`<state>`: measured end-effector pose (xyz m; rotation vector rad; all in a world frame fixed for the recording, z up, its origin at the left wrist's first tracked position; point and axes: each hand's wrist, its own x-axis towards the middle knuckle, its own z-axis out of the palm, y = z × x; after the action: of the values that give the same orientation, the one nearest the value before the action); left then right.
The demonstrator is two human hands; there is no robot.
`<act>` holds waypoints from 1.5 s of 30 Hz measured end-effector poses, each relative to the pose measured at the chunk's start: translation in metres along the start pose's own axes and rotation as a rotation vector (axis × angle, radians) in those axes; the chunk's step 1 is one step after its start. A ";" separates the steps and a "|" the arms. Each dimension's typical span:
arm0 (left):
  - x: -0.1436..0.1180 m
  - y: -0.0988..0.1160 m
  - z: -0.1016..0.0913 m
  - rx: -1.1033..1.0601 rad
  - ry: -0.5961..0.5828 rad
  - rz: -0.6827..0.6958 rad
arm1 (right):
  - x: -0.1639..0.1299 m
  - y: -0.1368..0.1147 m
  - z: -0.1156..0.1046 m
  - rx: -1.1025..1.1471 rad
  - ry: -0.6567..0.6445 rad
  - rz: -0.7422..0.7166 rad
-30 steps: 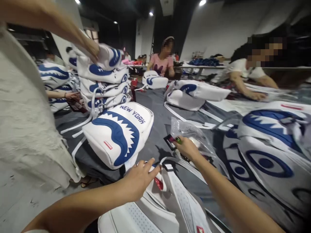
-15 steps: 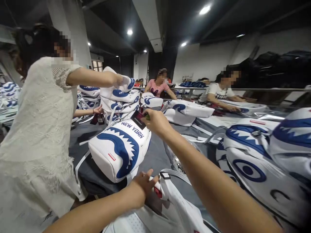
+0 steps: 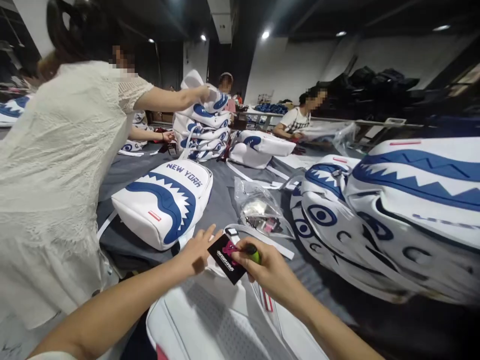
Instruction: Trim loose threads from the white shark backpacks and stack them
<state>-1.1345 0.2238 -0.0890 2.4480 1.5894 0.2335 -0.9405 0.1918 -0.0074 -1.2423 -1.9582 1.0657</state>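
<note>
Grey table (image 3: 225, 197) in a dim hall, covered with white shark-print backpacks (image 3: 165, 202); a clear bag (image 3: 260, 210) of small parts lies mid-table. A person in a white dress (image 3: 56, 175) stands at left, reaching to a stack (image 3: 202, 130). My right hand (image 3: 268, 267) pinches a black tag (image 3: 227, 257) and a green object — fingers closed on them — above a white backpack (image 3: 225, 325). My left hand (image 3: 197, 252) is spread, fingertips just beside the tag.

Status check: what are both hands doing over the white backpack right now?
Right hand pinching black hang tag plus a small green item. Left hand open, fingertips at tag's edge. Both above white backpack. Clear plastic bag just beyond, not blocking.
</note>
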 end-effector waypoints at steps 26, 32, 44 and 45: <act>-0.036 -0.012 -0.009 -0.325 -0.018 -0.032 | -0.009 0.026 0.032 -1.028 -0.348 0.217; -0.064 -0.017 0.006 -0.453 0.084 -0.022 | 0.007 0.032 0.056 -1.038 -0.569 0.078; -0.099 -0.031 0.039 -0.416 0.097 -0.054 | -0.003 0.034 0.062 -1.035 -0.452 -0.045; -0.099 -0.032 0.042 -0.411 0.102 -0.059 | 0.000 0.035 0.063 -1.013 -0.440 -0.049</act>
<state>-1.1923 0.1417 -0.1395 2.1002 1.4743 0.6168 -0.9749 0.1807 -0.0699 -1.4841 -3.0299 0.2644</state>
